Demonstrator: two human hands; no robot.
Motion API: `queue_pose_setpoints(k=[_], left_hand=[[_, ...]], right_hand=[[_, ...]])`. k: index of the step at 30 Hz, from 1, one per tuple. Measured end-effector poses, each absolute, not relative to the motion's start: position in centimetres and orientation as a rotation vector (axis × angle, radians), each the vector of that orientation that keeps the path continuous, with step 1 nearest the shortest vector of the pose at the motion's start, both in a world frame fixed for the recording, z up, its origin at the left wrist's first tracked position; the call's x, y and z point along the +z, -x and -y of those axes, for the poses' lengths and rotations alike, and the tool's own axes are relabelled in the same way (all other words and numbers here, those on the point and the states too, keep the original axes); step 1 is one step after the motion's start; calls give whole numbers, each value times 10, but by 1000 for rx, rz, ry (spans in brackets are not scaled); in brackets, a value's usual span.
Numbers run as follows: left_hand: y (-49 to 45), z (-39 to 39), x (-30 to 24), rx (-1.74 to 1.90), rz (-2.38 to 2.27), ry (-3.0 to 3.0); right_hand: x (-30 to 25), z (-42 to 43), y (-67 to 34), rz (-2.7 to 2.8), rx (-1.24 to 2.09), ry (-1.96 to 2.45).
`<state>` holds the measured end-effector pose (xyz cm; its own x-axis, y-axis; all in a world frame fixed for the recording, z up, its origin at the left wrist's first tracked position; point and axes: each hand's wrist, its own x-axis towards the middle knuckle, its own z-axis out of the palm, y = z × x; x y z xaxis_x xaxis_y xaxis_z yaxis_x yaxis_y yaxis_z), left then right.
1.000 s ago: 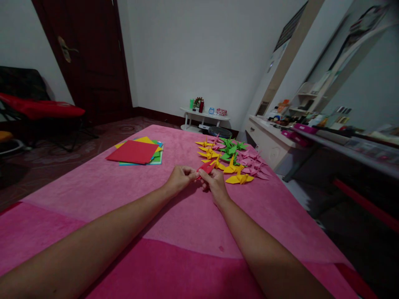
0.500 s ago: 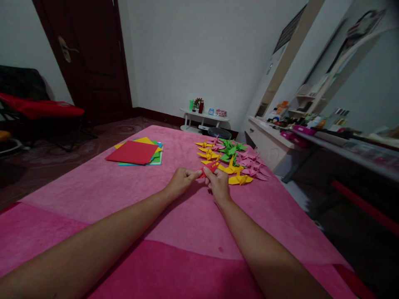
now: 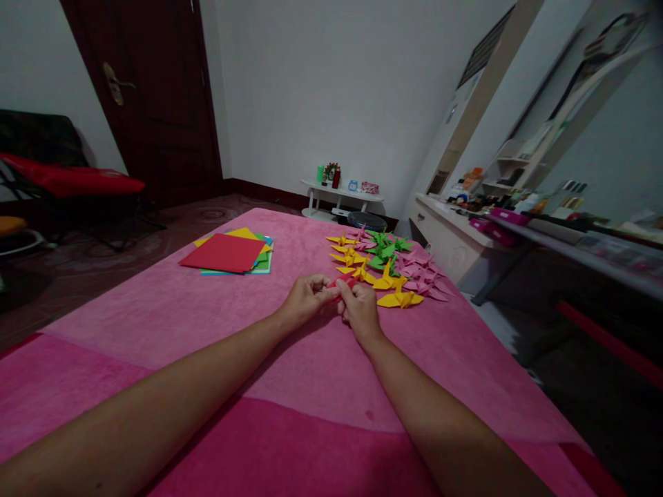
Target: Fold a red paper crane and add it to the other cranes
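Observation:
Pinched between both hands is a small folded red origami paper (image 3: pixel 348 279), mostly covered by fingers. My left hand (image 3: pixel 305 300) grips its left side, thumb pressed against the fingers. On the right side, my right hand (image 3: pixel 361 308) holds it with the thumb on top. Just beyond and to the right lie folded paper cranes: several yellow cranes (image 3: pixel 400 298), green cranes (image 3: pixel 383 248) and pink cranes (image 3: pixel 422 273). To the left is a fanned stack of coloured paper, with a red sheet (image 3: pixel 222 252) on top.
A pink cloth (image 3: pixel 207 310) covers the surface under my hands. Behind its far edge stands a low white shelf (image 3: pixel 342 188) with small items. A cluttered dresser (image 3: pixel 448 224) is on the right; a red folding chair (image 3: pixel 72 179) stands at the left by a dark door (image 3: pixel 150 103).
My left hand has shifted slightly, its fingers now curled closer to the right hand, covering more of the red paper. The whole view has drifted a little.

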<state>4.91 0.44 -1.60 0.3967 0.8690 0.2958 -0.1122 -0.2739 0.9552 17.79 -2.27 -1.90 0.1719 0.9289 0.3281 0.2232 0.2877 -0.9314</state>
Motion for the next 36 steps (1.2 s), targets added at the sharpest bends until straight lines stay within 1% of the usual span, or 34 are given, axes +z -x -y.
queue_pose_setpoints(k=[4,10,18,24,26,29,32,36], left_hand=[[-48,-1,-11,1165,-690,-1557],[-49,-7,-14,1135,-808,-1492],[-45,-10,-13,1321,-959,-1557],[-47,-9,-12,1193,-936,-1594],[-47,-10,-14,1119,-906,-1579],[-45,-12,-17,1069,-859,-1456],[-40,-18,-19,1076,-718,-1285],[-33,-25,-19,1072,-592,-1268]], right_hand=[[-17,25,-174,1330,714,1214],[-19,21,-174,1237,729,1218],[-24,13,-183,1126,702,1244],[-24,11,-185,1243,492,1332],[-25,11,-185,1285,478,1332],[-22,16,-183,1342,548,1258],[-17,24,-180,1320,677,1060],[-12,27,-177,1248,768,933]])
